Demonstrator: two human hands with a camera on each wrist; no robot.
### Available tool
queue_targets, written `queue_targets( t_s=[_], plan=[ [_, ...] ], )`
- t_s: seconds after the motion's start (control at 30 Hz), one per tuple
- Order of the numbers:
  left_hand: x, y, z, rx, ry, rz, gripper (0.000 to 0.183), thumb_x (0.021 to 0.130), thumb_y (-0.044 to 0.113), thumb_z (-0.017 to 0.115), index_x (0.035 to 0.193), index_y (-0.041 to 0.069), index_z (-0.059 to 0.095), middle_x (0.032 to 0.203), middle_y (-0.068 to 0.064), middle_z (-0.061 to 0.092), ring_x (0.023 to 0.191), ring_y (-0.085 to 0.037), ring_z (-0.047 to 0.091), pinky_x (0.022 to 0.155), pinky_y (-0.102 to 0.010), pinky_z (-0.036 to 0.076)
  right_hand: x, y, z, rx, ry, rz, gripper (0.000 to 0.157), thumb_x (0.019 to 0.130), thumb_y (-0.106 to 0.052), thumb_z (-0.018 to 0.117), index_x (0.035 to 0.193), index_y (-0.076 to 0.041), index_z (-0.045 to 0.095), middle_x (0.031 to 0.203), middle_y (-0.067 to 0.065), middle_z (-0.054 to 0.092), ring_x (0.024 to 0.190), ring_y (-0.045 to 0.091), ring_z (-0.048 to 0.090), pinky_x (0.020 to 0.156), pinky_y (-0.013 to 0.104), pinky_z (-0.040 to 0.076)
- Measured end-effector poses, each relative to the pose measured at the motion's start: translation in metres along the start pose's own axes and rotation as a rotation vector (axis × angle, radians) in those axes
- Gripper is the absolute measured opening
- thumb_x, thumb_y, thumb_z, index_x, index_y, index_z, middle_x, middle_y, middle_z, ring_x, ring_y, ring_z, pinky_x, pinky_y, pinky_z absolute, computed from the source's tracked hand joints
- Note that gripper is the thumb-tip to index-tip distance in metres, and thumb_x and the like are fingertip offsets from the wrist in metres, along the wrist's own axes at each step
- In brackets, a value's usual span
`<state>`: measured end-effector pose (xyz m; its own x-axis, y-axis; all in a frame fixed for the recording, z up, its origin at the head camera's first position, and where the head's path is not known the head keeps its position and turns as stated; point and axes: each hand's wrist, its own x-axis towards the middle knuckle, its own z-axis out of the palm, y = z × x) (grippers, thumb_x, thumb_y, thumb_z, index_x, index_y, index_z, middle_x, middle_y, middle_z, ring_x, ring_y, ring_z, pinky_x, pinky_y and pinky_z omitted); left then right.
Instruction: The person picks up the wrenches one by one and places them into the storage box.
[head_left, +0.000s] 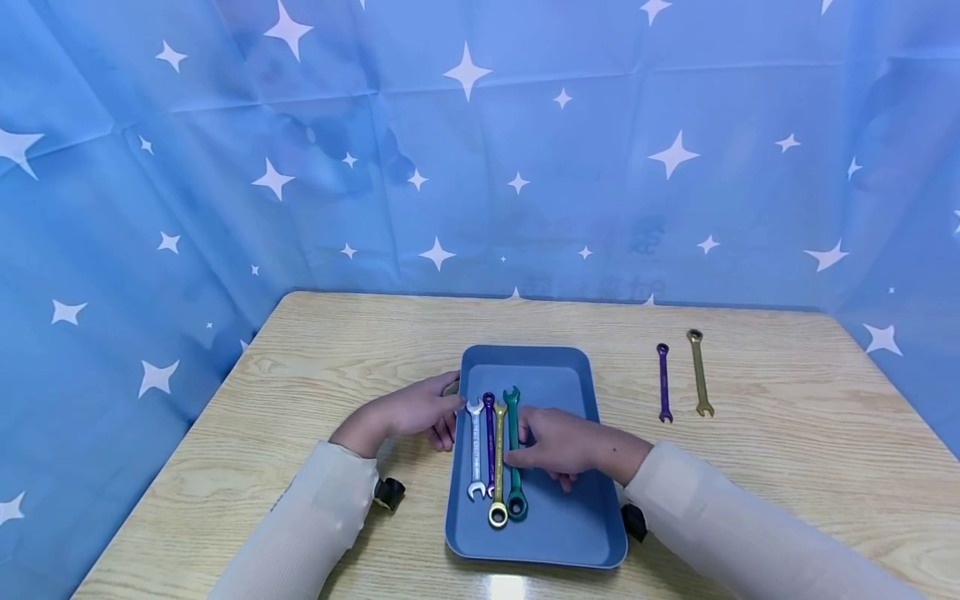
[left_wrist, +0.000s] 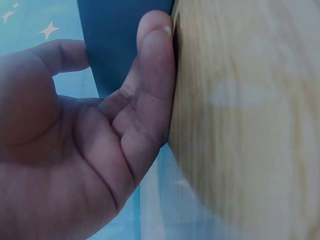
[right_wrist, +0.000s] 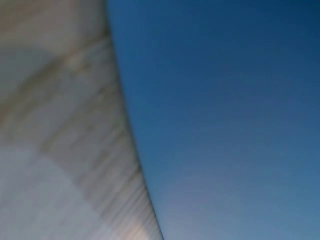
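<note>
A blue tray (head_left: 555, 533) sits on the table with several combination wrenches side by side in its left half. My left hand (head_left: 420, 410) is at the tray's left wall, thumb over the rim and fingers (left_wrist: 155, 75) against the outside. Inside the tray, my right hand (head_left: 558, 442) pinches the green wrench (head_left: 516, 487), its thumb crossing the shaft toward the gold wrench (head_left: 499, 483) and the index finger along the right side. Left of those lie a purple wrench (head_left: 491, 442) and a silver wrench (head_left: 476, 450). The right wrist view shows the tray (right_wrist: 225, 110) but not the hand.
On the wooden table (head_left: 315, 358), right of the tray, lie a second purple wrench (head_left: 663, 383) and a second gold wrench (head_left: 700, 375). Behind the table hangs a blue curtain (head_left: 510, 217) with white stars, which also covers the left side.
</note>
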<state>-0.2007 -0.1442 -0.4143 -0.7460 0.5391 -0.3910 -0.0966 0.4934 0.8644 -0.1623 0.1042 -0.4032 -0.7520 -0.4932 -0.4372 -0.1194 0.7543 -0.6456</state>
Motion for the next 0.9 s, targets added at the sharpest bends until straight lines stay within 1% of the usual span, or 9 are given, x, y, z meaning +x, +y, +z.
queue_targets(
  t_s=[0.17, 0.3, 0.9],
  plan=[
    [0.0001, -0.0004, 0.0004, 0.004, 0.004, -0.011, 0.062, 0.108, 0.024, 0.038, 0.162, 0.014, 0.010, 0.078, -0.014, 0.068, 0.065, -0.020, 0.067, 0.063, -0.036, 0.062, 0.0012, -0.0021, -0.0008, -0.056, -0.006, 0.013, 0.029, 0.095, -0.035, 0.068, 0.093, -0.012, 0.051, 0.048, 0.001, 0.049, 0.032, 0.013, 0.048, 0.033, 0.022, 0.040],
    [0.0005, -0.0008, 0.0002, 0.004, 0.008, -0.007, 0.062, 0.108, 0.024, 0.038, 0.162, 0.013, 0.009, 0.078, -0.014, 0.068, 0.065, -0.020, 0.067, 0.063, -0.036, 0.062, 0.0025, -0.0038, -0.0012, -0.087, -0.007, 0.014, 0.029, 0.095, -0.036, 0.068, 0.092, -0.013, 0.052, 0.049, 0.000, 0.047, 0.033, 0.013, 0.047, 0.034, 0.021, 0.039],
    [0.0007, -0.0002, 0.0013, 0.014, 0.010, -0.002, 0.063, 0.107, 0.024, 0.038, 0.162, 0.013, 0.009, 0.077, -0.014, 0.068, 0.064, -0.020, 0.067, 0.063, -0.037, 0.063, 0.0010, -0.0036, 0.0000, -0.092, 0.006, 0.021, 0.029, 0.095, -0.038, 0.068, 0.093, -0.013, 0.051, 0.048, 0.000, 0.047, 0.033, 0.014, 0.047, 0.034, 0.021, 0.040]
  ],
)
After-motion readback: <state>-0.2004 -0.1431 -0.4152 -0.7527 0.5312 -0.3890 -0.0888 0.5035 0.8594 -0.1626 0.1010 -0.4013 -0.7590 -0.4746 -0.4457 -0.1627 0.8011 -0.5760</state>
